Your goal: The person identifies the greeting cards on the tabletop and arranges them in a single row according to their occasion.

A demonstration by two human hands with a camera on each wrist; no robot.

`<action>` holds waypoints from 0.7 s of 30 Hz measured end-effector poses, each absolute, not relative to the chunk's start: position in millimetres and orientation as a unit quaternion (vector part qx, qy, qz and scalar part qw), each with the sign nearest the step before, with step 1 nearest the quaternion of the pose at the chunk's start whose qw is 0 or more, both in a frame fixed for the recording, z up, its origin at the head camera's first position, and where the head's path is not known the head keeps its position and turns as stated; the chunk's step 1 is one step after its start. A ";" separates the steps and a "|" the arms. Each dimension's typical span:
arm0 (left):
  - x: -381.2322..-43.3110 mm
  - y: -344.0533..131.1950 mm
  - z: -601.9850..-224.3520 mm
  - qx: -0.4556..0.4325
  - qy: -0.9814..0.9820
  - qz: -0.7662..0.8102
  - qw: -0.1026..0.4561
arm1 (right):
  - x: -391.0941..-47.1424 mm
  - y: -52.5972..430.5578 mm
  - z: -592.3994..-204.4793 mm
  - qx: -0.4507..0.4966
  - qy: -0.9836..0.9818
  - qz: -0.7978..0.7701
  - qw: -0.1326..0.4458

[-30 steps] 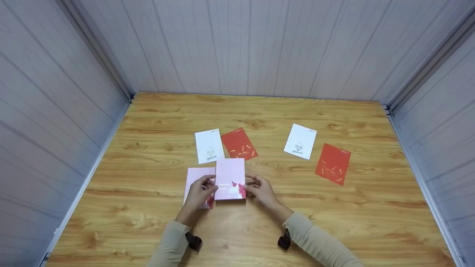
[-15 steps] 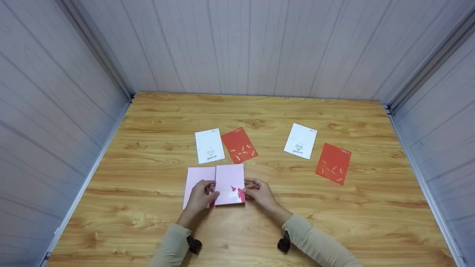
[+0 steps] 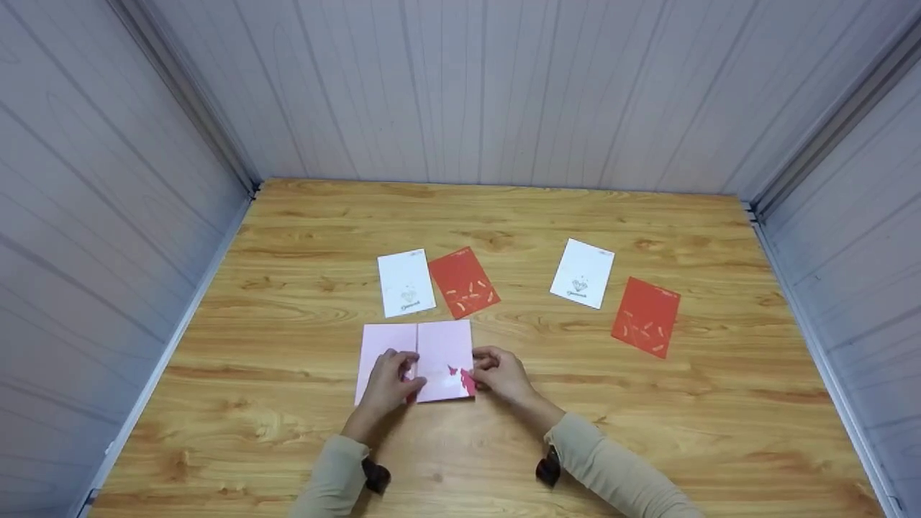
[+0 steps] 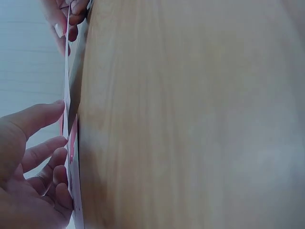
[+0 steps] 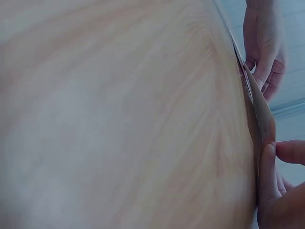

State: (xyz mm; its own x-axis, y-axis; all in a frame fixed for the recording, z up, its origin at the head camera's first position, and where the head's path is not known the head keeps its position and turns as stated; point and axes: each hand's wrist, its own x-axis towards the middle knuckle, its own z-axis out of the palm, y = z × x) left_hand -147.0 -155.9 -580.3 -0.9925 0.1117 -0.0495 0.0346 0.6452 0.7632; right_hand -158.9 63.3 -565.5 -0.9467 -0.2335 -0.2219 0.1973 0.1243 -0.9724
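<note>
A pink card [image 3: 442,352] with a darker pink print at its lower right is held at both side edges. My right hand [image 3: 508,375] pinches its right edge between thumb and fingers; my left hand [image 3: 386,383] grips the left edge with thumb and fingertips. Side-on in the left wrist view, the held card [image 4: 67,81] tilts slightly off the table, its right-hand end higher. A second pink card [image 3: 378,340] lies flat directly left of it, partly covered by my left hand. In the right wrist view, thumb and forefinger meet at the card's corner [image 5: 267,129].
Behind the pink cards lie a white card [image 3: 403,273] and a red card [image 3: 460,277] side by side. Farther right are another white card [image 3: 586,262] and another red card [image 3: 644,324]. Pale panel walls [image 3: 460,93] enclose the wooden table [image 3: 691,432] at the back and sides.
Both hands have brought the pink card down and slightly toward me. It now sits level with the second pink card and no longer overlaps the white and red cards behind.
</note>
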 end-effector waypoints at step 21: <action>-146.2 -158.0 -576.9 0.053 0.905 0.420 0.035 | -165.0 63.8 -575.3 -0.064 0.803 -0.573 0.152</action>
